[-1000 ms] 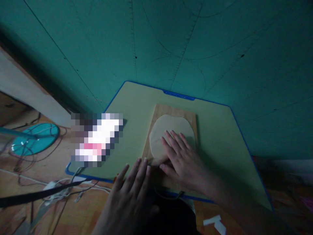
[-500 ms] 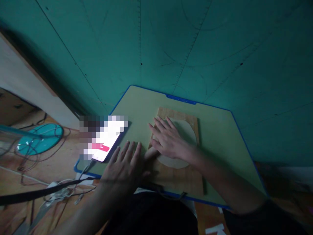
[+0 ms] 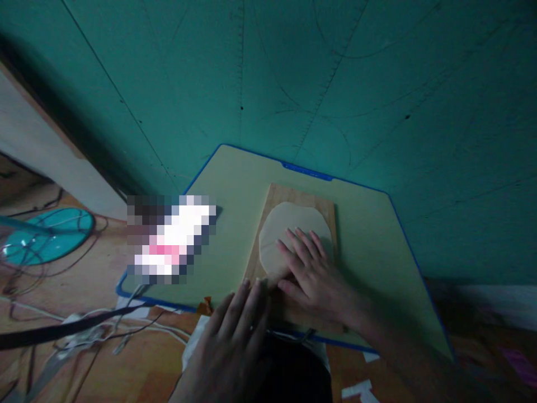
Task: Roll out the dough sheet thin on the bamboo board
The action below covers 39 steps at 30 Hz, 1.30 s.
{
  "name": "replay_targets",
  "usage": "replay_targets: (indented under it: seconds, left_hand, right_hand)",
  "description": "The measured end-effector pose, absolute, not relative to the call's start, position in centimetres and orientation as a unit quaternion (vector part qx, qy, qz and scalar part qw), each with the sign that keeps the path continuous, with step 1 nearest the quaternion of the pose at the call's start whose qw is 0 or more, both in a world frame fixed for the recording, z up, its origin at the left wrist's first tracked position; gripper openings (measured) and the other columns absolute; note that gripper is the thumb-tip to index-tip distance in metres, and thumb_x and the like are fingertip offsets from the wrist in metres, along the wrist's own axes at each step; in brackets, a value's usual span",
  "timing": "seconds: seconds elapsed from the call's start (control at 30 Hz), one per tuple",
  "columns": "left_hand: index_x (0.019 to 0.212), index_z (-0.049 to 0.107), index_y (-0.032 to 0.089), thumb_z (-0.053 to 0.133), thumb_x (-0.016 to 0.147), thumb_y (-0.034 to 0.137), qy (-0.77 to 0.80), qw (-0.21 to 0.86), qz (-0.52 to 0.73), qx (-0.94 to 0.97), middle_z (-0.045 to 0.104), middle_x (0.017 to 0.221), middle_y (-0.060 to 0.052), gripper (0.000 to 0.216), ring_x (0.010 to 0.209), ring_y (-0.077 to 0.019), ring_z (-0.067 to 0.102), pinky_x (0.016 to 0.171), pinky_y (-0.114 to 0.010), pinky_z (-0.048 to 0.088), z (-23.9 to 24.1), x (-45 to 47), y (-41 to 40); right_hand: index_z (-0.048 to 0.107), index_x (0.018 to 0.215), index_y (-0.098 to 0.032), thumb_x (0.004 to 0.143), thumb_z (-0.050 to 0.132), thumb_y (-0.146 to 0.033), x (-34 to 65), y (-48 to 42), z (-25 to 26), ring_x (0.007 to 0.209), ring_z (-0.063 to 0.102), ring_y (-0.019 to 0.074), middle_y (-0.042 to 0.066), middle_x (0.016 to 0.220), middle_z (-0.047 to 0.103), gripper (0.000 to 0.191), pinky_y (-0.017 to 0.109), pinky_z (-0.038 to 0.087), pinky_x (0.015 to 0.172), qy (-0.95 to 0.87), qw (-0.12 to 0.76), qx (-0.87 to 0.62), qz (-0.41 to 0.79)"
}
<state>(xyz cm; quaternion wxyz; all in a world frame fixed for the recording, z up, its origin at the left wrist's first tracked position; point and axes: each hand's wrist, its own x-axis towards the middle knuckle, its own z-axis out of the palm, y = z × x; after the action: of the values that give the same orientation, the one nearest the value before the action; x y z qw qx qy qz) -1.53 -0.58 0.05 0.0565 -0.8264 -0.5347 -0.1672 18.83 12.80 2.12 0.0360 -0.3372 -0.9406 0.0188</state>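
A flat round of pale dough (image 3: 289,229) lies on a wooden board (image 3: 310,197) set on a low yellow-green table with a blue rim (image 3: 235,173). My right hand (image 3: 312,271) rests flat on the near part of the dough, fingers stretched out and slightly spread. My left hand (image 3: 237,330) is at the board's near left corner, fingers straight and together, fingertips touching the board's edge. Neither hand holds anything.
A phone with a lit, blurred screen (image 3: 172,238) lies on the table's left side. A teal round fan base (image 3: 44,235) and loose cables (image 3: 96,330) lie on the wooden floor at left. A teal wall (image 3: 335,78) stands right behind the table.
My right hand slid back from the dough's far left to its near part. My left hand pulled back from the table beside the phone to the board's near corner.
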Motion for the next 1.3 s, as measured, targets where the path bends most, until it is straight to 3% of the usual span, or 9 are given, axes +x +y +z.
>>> replay_targets:
  seconds: [0.3,0.53,0.67,0.8,0.97,1.07,1.13,1.23,1.3]
  left_hand:
    - [0.159,0.031,0.017,0.053,0.095,0.034,-0.548,0.031,-0.160,-0.820,0.051,0.153,-0.019,0.069,0.140,-0.0386,0.049,0.105,-0.053,0.050,-0.4,-5.8,2.8]
    - [0.163,0.017,0.024,0.034,0.090,-0.004,-0.561,-0.006,-0.194,-0.805,0.045,0.158,-0.014,0.081,0.146,-0.0292,0.043,0.104,-0.044,0.055,-0.5,-6.0,2.7]
    - [0.162,0.018,0.033,0.035,0.087,-0.007,-0.537,-0.056,-0.249,-0.804,0.040,0.161,-0.008,0.087,0.137,-0.0245,0.055,0.092,-0.034,0.063,-0.6,-4.3,1.8]
    - [0.159,0.031,0.030,0.037,0.084,-0.007,-0.551,-0.071,-0.323,-0.766,0.034,0.164,-0.010,0.084,0.135,-0.0266,0.056,0.094,-0.039,0.063,-0.3,-2.0,1.7]
    - [0.158,0.032,0.016,0.041,0.091,0.000,-0.511,-0.054,-0.345,-0.786,0.018,0.169,-0.018,0.070,0.151,-0.0293,0.034,0.107,-0.041,0.055,2.4,1.9,2.7]
    - [0.154,0.036,0.006,0.050,0.095,0.016,-0.448,-0.069,-0.304,-0.838,0.030,0.163,-0.024,0.061,0.150,-0.0315,0.034,0.107,-0.041,0.054,4.9,1.8,3.7]
    - [0.144,0.051,0.011,0.051,0.098,0.024,-0.435,-0.083,-0.314,-0.840,0.048,0.154,-0.020,0.047,0.143,-0.0290,0.047,0.104,-0.042,0.056,6.2,0.3,5.3]
    - [0.111,0.067,0.017,0.044,0.102,0.023,-0.490,-0.047,-0.385,-0.781,0.068,0.128,-0.013,0.026,0.120,-0.0227,0.064,0.098,-0.040,0.056,7.2,-2.6,9.7]
    - [0.106,0.067,0.015,0.041,0.102,0.025,-0.548,0.014,-0.383,-0.743,0.070,0.119,-0.014,0.028,0.113,-0.0248,0.065,0.097,-0.042,0.053,7.1,-3.9,13.5]
  right_hand:
    - [0.035,0.157,-0.013,0.104,0.040,-0.048,12.0,18.5,3.4,0.156,0.018,0.0328,0.018,0.167,0.027,0.063,0.059,0.013,0.125,-0.944,0.015,-0.325,0.049]
    - [0.041,0.154,-0.014,0.099,0.048,-0.038,10.3,19.3,2.4,0.155,0.019,0.0311,0.017,0.165,0.032,0.060,0.057,0.012,0.126,-0.941,0.063,-0.329,0.053]
    - [0.042,0.153,-0.016,0.100,0.041,-0.037,13.8,17.4,1.4,0.153,0.024,0.0321,0.018,0.164,0.032,0.057,0.061,0.024,0.122,-0.905,0.185,-0.378,0.067]
    - [0.051,0.144,-0.020,0.101,0.041,-0.043,17.3,14.6,1.8,0.136,0.051,0.0317,0.017,0.143,0.055,0.050,0.055,0.043,0.112,-0.809,0.334,-0.468,0.123]
    - [0.056,0.138,-0.024,0.105,0.030,-0.047,18.3,12.4,4.0,0.103,0.071,0.0250,0.009,0.109,0.074,0.047,0.037,0.059,0.086,-0.738,0.322,-0.480,0.348]
    - [0.052,0.140,-0.020,0.105,0.032,-0.046,17.8,13.3,5.0,0.088,0.072,0.0232,0.008,0.100,0.075,0.048,0.034,0.060,0.073,-0.742,0.291,-0.446,0.407]
    - [0.055,0.134,-0.017,0.104,0.039,-0.045,17.3,14.9,5.4,0.076,0.070,0.0216,0.006,0.093,0.074,0.044,0.032,0.057,0.063,-0.764,0.268,-0.429,0.400]
    - [0.062,0.124,-0.018,0.101,0.052,-0.037,15.9,17.6,5.5,0.086,0.069,0.0225,0.008,0.103,0.073,0.031,0.033,0.055,0.073,-0.830,0.224,-0.424,0.284]
    - [0.066,0.119,-0.020,0.098,0.059,-0.029,14.5,19.0,5.5,0.098,0.068,0.0241,0.010,0.112,0.072,0.024,0.035,0.053,0.084,-0.867,0.168,-0.432,0.185]
